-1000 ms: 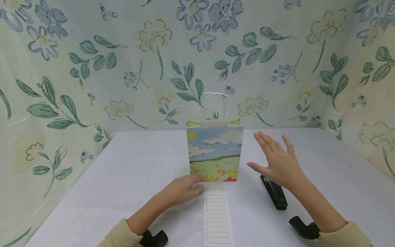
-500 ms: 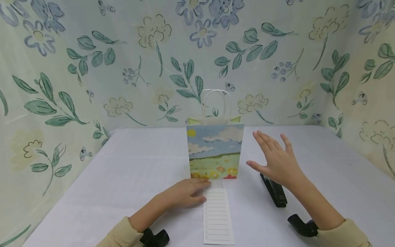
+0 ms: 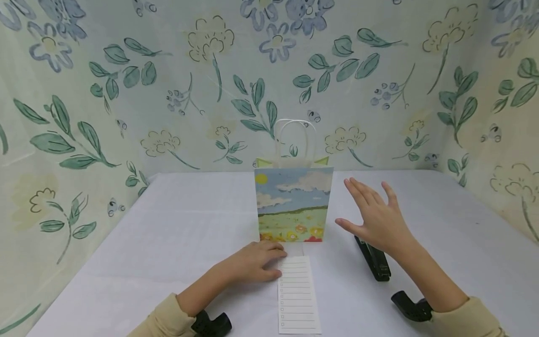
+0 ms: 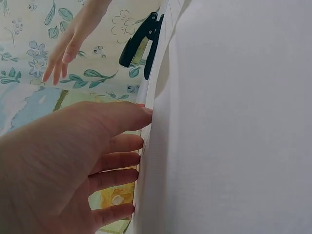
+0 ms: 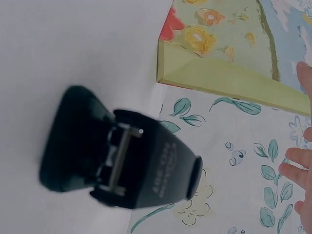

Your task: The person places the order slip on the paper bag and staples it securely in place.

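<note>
My left hand (image 3: pixel 252 262) rests low on the table with its fingertips on the left edge of a lined checklist strip (image 3: pixel 299 295). In the left wrist view its fingers (image 4: pixel 117 160) are spread and relaxed, touching the strip from the side. The strip's far end lies just in front of a paper gift bag (image 3: pixel 294 206) printed with a meadow and clouds. Holding nothing, my right hand (image 3: pixel 375 217) hovers with fingers extended to the right of the bag. Below it, and partly hidden by it, is a black stapler (image 3: pixel 375 260), seen close up in the right wrist view.
A white cloth covers the table (image 3: pixel 181 215). Flower-printed fabric (image 3: pixel 177 107) hangs behind it and along both sides. Black curved wrist mounts (image 3: pixel 212 324) are at both wrists. The bag's white handles (image 3: pixel 294 120) stand upright.
My left fingers have shifted slightly right and toward the strip, settling at its upper left edge. The right hand keeps its place. The head view has tilted down a little.
</note>
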### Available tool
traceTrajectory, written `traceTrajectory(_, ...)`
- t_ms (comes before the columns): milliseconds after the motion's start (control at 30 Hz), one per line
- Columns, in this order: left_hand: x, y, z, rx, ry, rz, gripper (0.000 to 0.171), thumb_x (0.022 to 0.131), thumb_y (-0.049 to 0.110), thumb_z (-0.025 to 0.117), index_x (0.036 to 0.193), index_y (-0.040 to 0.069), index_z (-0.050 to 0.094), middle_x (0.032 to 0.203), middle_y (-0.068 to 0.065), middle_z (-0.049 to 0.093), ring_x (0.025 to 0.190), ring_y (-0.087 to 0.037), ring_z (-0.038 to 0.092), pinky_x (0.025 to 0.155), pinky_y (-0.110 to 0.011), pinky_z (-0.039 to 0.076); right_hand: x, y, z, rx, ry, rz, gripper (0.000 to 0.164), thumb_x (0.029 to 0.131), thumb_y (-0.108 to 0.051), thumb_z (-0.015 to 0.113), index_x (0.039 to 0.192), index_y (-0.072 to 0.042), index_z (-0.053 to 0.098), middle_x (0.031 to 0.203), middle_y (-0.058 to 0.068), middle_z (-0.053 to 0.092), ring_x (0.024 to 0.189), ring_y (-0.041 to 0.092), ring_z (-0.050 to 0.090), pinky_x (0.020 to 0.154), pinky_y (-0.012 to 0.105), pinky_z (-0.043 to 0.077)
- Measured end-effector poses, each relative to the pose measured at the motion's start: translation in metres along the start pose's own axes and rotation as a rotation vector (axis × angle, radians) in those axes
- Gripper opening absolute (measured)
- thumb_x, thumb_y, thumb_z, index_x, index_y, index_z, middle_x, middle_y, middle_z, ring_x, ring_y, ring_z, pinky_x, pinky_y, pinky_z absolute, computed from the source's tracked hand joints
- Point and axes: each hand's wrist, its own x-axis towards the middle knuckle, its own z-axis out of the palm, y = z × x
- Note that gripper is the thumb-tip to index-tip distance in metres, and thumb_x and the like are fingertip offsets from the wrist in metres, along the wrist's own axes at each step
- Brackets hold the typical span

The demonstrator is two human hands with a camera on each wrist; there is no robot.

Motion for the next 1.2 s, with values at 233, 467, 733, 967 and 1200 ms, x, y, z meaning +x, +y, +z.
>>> traceTrajectory(233,0.000,0.008,0.001,-0.018,0.086,-0.003,0.042,0.086,0.044,0.057,0.118,0.016,0.058,0.119,0.001,0.054,0.113,-0.015,0.049,0.088,-0.035,0.042,0.000,-0.001,0.000,-0.002,0.004,-0.002,0.089,0.075,-0.053,0.062,0.143,-0.007,0.026,0.143,0.016,0.036,0.124,0.034,0.040,0.109,0.058,0.004)
traceTrajectory(467,0.002,0.011,0.003,-0.051,0.114,-0.031,0.034,0.083,0.041,0.063,0.106,0.017,0.062,0.106,0.004,0.056,0.101,-0.012,0.052,0.084,-0.031,0.043,0.000,-0.001,0.000,0.008,-0.007,0.004,0.090,0.074,-0.052,0.063,0.143,-0.009,0.024,0.144,0.016,0.035,0.126,0.034,0.039,0.109,0.057,0.003)
traceTrajectory(733,0.003,0.012,0.003,-0.145,0.120,-0.016,0.020,0.082,0.033,0.066,0.096,0.018,0.065,0.092,0.009,0.055,0.081,-0.003,0.048,0.072,-0.019,0.042,0.000,-0.001,0.000,0.010,0.001,-0.002,0.090,0.075,-0.053,0.062,0.143,-0.009,0.024,0.144,0.016,0.034,0.126,0.034,0.037,0.109,0.058,0.005)
traceTrajectory(967,0.003,0.016,0.003,-0.194,0.128,-0.009,0.011,0.082,0.025,0.066,0.089,0.018,0.062,0.084,0.010,0.053,0.075,-0.001,0.045,0.067,-0.016,0.040,0.000,0.000,-0.001,0.024,-0.003,0.006,0.090,0.076,-0.054,0.061,0.144,-0.009,0.022,0.144,0.015,0.033,0.127,0.034,0.036,0.108,0.058,0.006)
traceTrajectory(1200,0.005,0.018,0.003,-0.348,0.198,-0.027,0.007,0.083,0.015,0.064,0.084,0.015,0.058,0.073,0.007,0.057,0.065,0.000,0.047,0.058,-0.015,0.041,0.001,0.000,-0.002,0.039,0.003,0.009,0.090,0.076,-0.054,0.061,0.144,-0.010,0.021,0.145,0.016,0.032,0.127,0.034,0.035,0.107,0.059,0.008)
